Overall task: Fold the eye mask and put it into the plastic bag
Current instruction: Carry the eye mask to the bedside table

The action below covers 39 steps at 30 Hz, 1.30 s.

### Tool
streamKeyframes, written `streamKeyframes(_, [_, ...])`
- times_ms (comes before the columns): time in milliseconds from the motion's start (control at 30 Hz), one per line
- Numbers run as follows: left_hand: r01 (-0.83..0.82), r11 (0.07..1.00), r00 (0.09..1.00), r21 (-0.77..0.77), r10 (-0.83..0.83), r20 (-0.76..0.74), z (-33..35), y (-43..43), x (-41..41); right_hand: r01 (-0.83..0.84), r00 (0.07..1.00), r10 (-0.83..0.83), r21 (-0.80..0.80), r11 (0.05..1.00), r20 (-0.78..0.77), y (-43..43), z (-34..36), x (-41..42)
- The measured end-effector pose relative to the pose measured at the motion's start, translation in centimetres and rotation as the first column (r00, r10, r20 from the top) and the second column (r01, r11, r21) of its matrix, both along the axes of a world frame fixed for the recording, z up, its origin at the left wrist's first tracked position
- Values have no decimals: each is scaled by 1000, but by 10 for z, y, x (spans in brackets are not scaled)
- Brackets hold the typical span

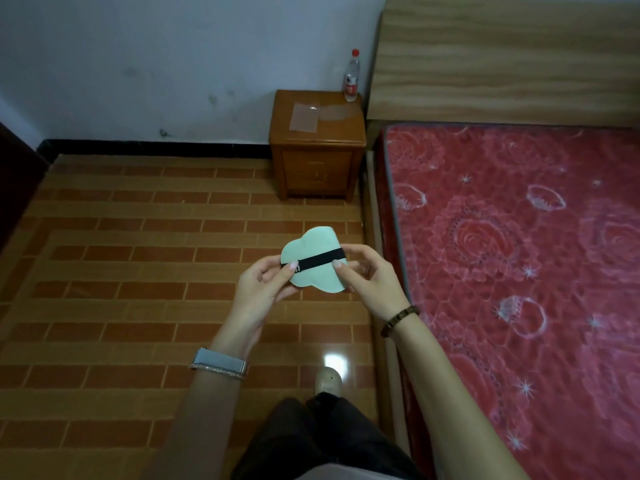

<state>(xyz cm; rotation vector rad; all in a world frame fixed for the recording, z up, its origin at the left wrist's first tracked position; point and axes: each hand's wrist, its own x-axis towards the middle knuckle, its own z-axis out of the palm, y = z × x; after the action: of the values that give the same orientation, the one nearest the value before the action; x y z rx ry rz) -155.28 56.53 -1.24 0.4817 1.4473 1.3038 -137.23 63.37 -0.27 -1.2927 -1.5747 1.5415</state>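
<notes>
A pale green eye mask [313, 245] is held in the air in front of me, folded in half, with its black elastic strap [320, 260] stretched across it. My left hand [265, 289] pinches its left edge and the strap end between thumb and fingers. My right hand [367, 275] grips the right edge, thumb on the strap. A clear plastic bag [304, 117] lies flat on top of the wooden nightstand [317, 161], well beyond the hands, with a second clear sheet [337, 113] beside it.
A plastic water bottle [352, 76] with a red cap stands at the nightstand's back right corner. A bed with a red floral mattress [519, 254] and wooden headboard [502, 57] fills the right. Brick-pattern floor [138, 271] lies to the left. My shoe [328, 381] is below.
</notes>
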Motion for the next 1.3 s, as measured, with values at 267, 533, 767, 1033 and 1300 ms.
streamKeyframes(267, [10, 1000, 1000, 5, -10, 2, -4, 76, -45, -20, 1000, 20, -37, 999, 1, 79, -2, -43])
streamKeyframes(533, [45, 999, 999, 6, -45, 7, -12, 171, -111, 18, 999, -17, -22, 1000, 28, 168, -8, -110])
streamKeyframes(767, [69, 998, 997, -2, -69, -35, -3, 256, -195, 49, 999, -49, -11, 999, -21, 248, -1, -188])
streamKeyframes(1033, [103, 995, 993, -7, -103, -62, -3, 334, -235, 80, 997, -81, 48, 996, 17, 326, -4, -229])
streamKeyframes(1300, [140, 989, 986, -38, -143, -90, -11, 437, -237, 118, 993, -119, 24, 993, 24, 421, -13, -228])
